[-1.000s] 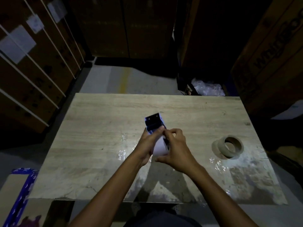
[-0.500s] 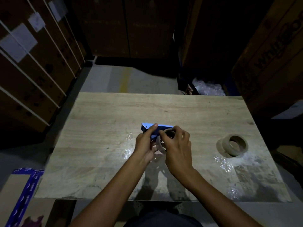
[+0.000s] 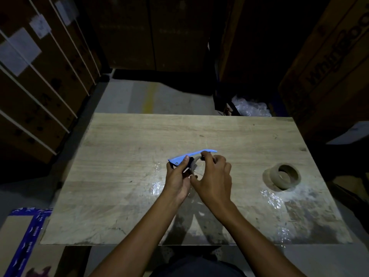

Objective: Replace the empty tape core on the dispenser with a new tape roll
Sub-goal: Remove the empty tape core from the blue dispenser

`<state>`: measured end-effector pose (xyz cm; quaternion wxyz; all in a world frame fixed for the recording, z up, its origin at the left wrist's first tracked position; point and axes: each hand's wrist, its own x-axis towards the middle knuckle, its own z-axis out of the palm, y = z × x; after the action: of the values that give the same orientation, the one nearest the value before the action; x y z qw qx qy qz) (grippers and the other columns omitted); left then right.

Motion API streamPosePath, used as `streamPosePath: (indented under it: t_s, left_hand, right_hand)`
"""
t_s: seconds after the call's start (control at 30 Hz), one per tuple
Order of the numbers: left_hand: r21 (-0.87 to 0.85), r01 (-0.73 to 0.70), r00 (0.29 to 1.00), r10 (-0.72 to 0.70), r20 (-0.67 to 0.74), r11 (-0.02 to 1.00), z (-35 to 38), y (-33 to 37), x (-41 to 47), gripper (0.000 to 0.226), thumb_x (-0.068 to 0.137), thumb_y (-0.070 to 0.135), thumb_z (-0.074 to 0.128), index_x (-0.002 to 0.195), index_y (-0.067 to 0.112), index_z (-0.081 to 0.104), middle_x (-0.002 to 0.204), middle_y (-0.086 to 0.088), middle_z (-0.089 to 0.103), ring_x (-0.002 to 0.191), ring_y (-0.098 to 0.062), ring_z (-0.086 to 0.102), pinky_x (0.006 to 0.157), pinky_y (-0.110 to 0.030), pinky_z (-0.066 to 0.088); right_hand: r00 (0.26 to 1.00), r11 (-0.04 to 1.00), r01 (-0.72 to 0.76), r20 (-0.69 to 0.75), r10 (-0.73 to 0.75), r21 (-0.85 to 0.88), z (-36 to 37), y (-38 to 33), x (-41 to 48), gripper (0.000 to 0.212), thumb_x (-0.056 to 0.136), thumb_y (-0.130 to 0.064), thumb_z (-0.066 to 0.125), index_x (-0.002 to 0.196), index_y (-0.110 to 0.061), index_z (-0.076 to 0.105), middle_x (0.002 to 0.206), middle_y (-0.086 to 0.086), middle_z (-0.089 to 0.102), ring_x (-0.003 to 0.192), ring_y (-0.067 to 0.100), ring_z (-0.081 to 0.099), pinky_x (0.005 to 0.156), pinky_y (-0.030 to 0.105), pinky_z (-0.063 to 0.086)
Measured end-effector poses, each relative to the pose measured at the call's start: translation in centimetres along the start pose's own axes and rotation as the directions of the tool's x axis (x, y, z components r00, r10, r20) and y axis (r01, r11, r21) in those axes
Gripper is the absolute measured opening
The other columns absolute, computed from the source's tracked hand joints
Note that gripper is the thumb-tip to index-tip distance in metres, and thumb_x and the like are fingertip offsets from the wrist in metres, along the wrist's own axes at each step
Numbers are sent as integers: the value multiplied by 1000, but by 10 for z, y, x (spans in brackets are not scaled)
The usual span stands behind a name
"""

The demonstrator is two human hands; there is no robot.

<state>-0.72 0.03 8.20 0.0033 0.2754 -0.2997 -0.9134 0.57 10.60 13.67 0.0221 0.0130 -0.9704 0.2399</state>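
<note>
A blue tape dispenser (image 3: 191,154) is held above the middle of the wooden table (image 3: 123,176), lying on its side with the long blue edge upward. My left hand (image 3: 176,176) grips its left end, thumb on the blue plate. My right hand (image 3: 212,176) is closed around a ring on the dispenser, a tape roll or core (image 3: 193,165); only a pale arc of it shows. A brown tape roll (image 3: 284,175) lies flat on the table at the right, apart from both hands.
Crumpled clear film (image 3: 271,196) lies on the table near the brown roll, and more film (image 3: 156,184) beside my left wrist. Tall cardboard boxes (image 3: 329,72) crowd the right and left. A flat carton with blue tape (image 3: 26,240) lies on the floor at lower left.
The dispenser has turned from pointing away from me to lying sideways, blue edge up. Both hands shifted slightly forward, and my right hand moved onto the ring.
</note>
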Motion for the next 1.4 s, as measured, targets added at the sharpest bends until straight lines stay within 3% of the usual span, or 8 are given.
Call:
streamPosePath:
  t_s: [0.27,0.47,0.57,0.73,0.93,1.03,1.27,1.4]
  left_hand:
    - [102,87,992,-77,-101,991,-26,-1,10,34,91,15,69,120,14,51,102,-16,71,85,-30,74,75,-43,61]
    - [220,166,972,-123,-198,961,-47,-12,23,53,86,22,76,131,8,52,115,-18,70,95,-32,71,78,-46,61]
    - [229,219,951,-155,-268,949,-56,-15,30,53,83,22,79,129,6,57,118,-25,68,93,-34,69,74,-43,57]
    - [330,299,919,-176,-354,895,-67,-14,42,43,80,24,82,105,-4,62,85,-23,63,41,-24,53,40,-26,43]
    - [458,312,913,-130,-387,832,-75,-21,62,50,70,28,89,103,-2,66,101,-23,71,88,-38,73,77,-49,63]
    - [609,313,922,-80,-378,728,-95,-32,88,86,45,57,90,106,1,66,98,-19,72,83,-37,74,72,-49,64]
    - [733,305,938,-59,-342,608,-160,-64,157,85,25,60,88,86,4,72,88,-21,76,73,-37,76,69,-52,63]
    - [708,311,934,-68,-350,634,-127,-42,116,53,62,35,90,92,-3,70,85,-23,75,69,-37,76,72,-54,63]
  right_hand:
    - [999,989,11,29,-16,148,15,12,5,63,77,-51,68,134,-35,47,125,3,47,114,24,44,79,31,45]
    - [978,910,-126,203,47,395,35,32,5,60,77,-38,76,132,-26,55,124,6,49,83,-17,52,72,6,41]
    - [960,910,-174,272,71,376,51,44,5,68,74,-33,78,136,-26,52,123,9,50,88,0,49,68,1,34]
    - [941,880,-251,314,125,403,70,55,8,75,67,-36,75,137,-20,52,125,15,54,97,11,52,81,19,41]
    - [914,846,-340,356,194,410,83,62,10,66,75,-28,77,136,-18,53,125,12,57,101,15,54,72,13,40]
    - [905,826,-370,366,218,425,89,63,9,68,66,-40,75,129,-23,56,123,10,59,102,17,62,75,16,46]
    - [916,808,-351,353,192,472,98,66,14,74,62,-42,78,130,-24,56,123,10,58,109,22,62,85,26,50]
    - [919,789,-351,350,185,504,92,63,14,79,63,-41,79,135,-23,53,126,7,58,110,19,61,89,24,50]
